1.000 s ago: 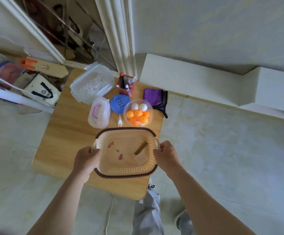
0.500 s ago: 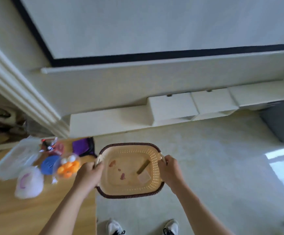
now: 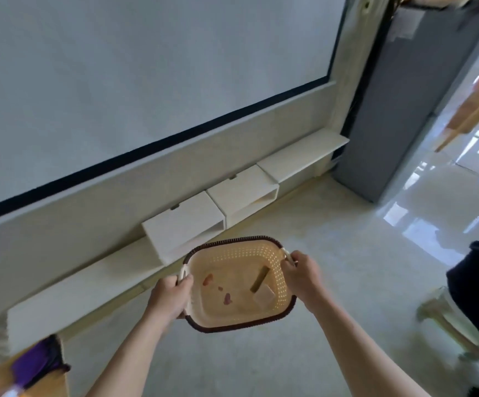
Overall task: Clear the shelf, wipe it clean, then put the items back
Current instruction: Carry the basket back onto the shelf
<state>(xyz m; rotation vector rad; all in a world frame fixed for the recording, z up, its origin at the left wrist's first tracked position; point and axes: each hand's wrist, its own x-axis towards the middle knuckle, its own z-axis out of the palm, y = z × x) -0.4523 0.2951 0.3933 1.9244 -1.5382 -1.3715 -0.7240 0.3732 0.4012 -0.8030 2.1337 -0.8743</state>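
I carry a beige perforated basket [image 3: 232,256] with a dark brown rim in front of me, above the floor. My left hand [image 3: 169,298] grips its left handle and my right hand [image 3: 301,275] grips its right handle. Inside lie a few small reddish scraps [image 3: 208,279], a brown stick [image 3: 259,279] and a pale square block [image 3: 264,296]. Low white shelf boxes [image 3: 186,222] run along the wall just beyond the basket. A purple cloth [image 3: 36,365] lies on the wooden table corner at the lower left.
A white projection screen with a black border fills the wall above the shelf. A grey cabinet [image 3: 398,110] stands at the right end of the shelf. Another person in dark clothes [image 3: 478,296] sits on a stool at the right edge. Glossy floor lies between.
I have lifted the basket off the wooden table and turned right with it; the table and its items have slid out to the lower left, and the low white shelf is now ahead.
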